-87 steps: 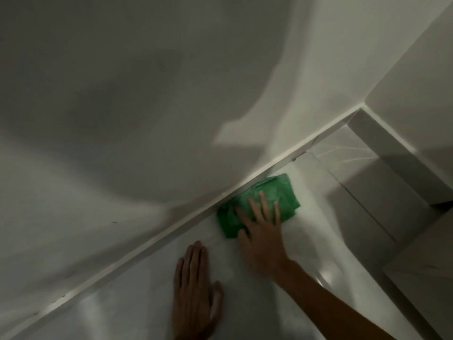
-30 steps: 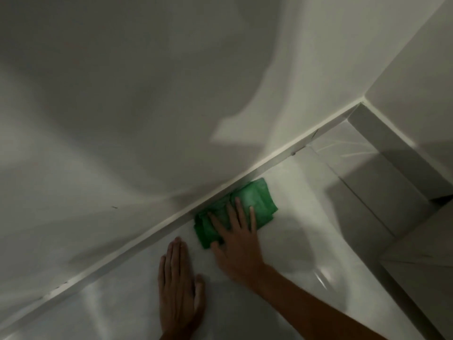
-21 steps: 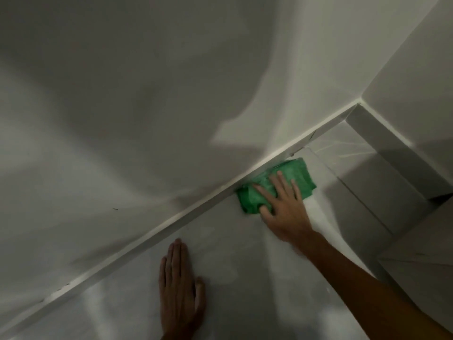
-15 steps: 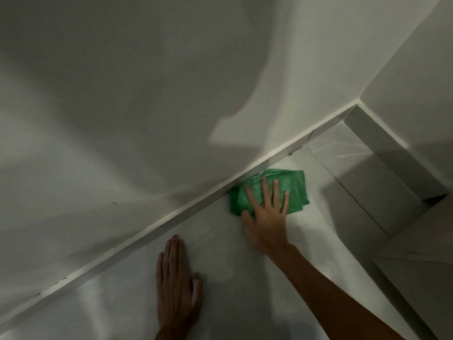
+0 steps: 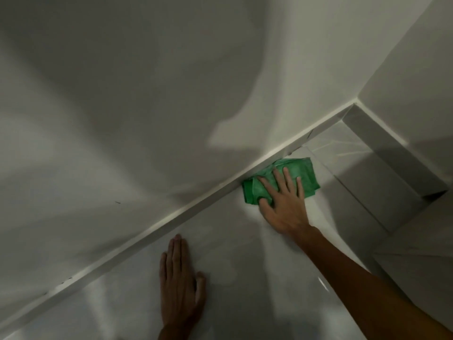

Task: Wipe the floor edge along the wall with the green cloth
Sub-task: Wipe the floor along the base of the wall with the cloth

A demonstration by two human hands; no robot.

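The folded green cloth [image 5: 301, 171] lies on the pale glossy floor [image 5: 245, 253], pushed against the white baseboard [image 5: 171, 217] that runs diagonally under the wall [image 5: 147, 106]. My right hand [image 5: 284, 202] presses flat on the cloth with fingers spread, covering its near half. My left hand [image 5: 180, 283] rests flat on the bare floor lower left of the cloth, fingers together, holding nothing.
The wall turns a corner at the upper right, where a second baseboard [image 5: 382, 146] runs down to the right. A floor tile joint [image 5: 348, 190] passes just right of the cloth. A pale ledge or furniture edge [image 5: 416, 261] sits at the lower right.
My right hand has been sliding the cloth back and forth along the baseboard; over the last half second hand and cloth have barely shifted. My left hand stays planted on the floor.
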